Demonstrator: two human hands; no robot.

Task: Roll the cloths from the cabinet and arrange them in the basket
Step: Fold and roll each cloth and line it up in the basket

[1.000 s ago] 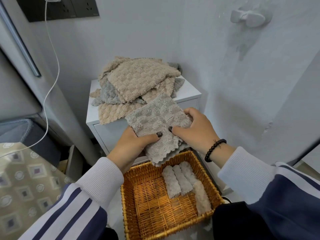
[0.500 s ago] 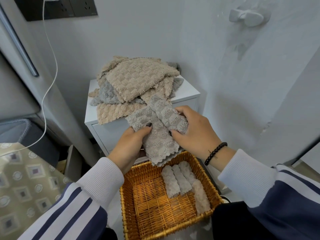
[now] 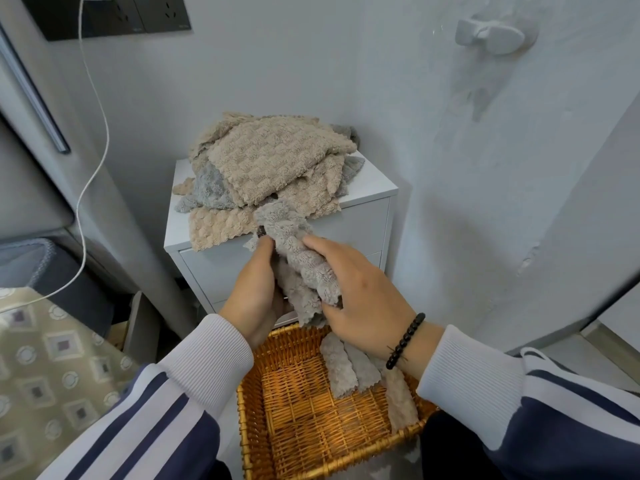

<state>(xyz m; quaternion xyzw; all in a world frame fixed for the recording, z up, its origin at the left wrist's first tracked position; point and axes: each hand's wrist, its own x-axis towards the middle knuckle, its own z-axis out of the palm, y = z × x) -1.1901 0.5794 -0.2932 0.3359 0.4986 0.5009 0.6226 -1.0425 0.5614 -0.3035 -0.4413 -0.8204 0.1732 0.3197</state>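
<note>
Above the far edge of the square woven wicker basket [image 3: 311,420], both hands meet around a single grey-beige fluffy cloth [image 3: 298,258] that is bunched lengthwise into a loose, half-formed roll. The left hand [image 3: 254,292] comes up from the lower left, back of the hand toward the camera, its fingers curled round the left side of the cloth with a dark-painted nail showing near the top of the bundle. The right hand [image 3: 360,306] reaches in from the lower right, palm turned down and inward, thumb and fingers wrapped over the right side of the same cloth; a black beaded bracelet [image 3: 405,341] circles its wrist. Both wrists emerge from white ribbed cuffs on navy sleeves with white stripes. The cloth's lower end hangs just over the basket rim.

Inside the basket, three rolled grey-beige cloths [image 3: 349,368] lie side by side against the right half, partly hidden beneath the right wrist. Behind the hands stands a small white drawer cabinet [image 3: 367,216], and on its top sits a loose heap of beige and grey textured cloths [image 3: 270,164], one beige piece drooping over the front edge. A white cable [image 3: 90,161] trails down the wall from a dark socket panel [image 3: 117,15] at upper left.
</note>
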